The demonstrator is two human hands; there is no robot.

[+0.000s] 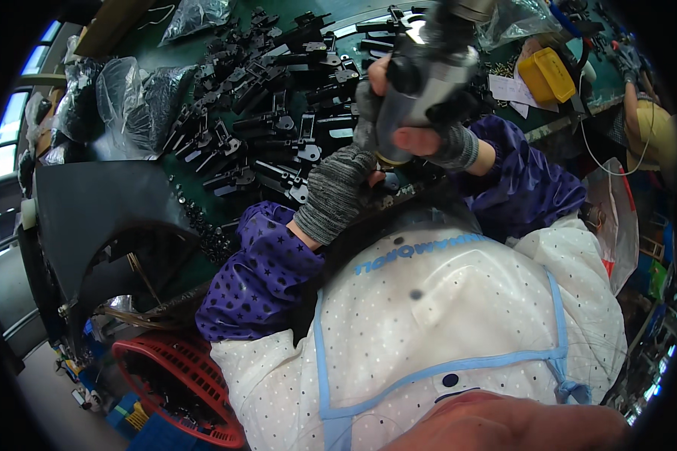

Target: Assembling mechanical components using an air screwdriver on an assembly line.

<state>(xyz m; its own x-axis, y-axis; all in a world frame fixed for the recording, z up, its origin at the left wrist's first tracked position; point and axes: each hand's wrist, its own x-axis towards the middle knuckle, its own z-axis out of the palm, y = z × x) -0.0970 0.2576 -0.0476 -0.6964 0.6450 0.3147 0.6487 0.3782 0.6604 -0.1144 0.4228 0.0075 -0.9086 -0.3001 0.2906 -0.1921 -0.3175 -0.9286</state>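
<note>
A grey and black power screwdriver (pixel 428 98), blurred at its upper end, stands nearly upright before my chest. My right hand (pixel 451 144), in a grey fingerless glove, is wrapped round its body. Low beside the tool's bottom end is my left hand (pixel 334 188), gloved the same way. Its fingers are bent in at the table's near edge, and what they hold is mostly hidden. A small shiny metal piece (pixel 390 180) shows next to those fingertips. Just beyond my left hand lie black metal hinge-like parts (pixel 278 169), some lined up in rows.
Plastic bags (pixel 131 101) of parts lie at the left, behind a dark curved panel (pixel 105 218). Small dark fittings (pixel 210 237) are scattered beside it. A red basket (pixel 177 387) stands lower left. At the right are a yellow bin (pixel 546 77), papers (pixel 513 90) and another person's arm (pixel 631 109).
</note>
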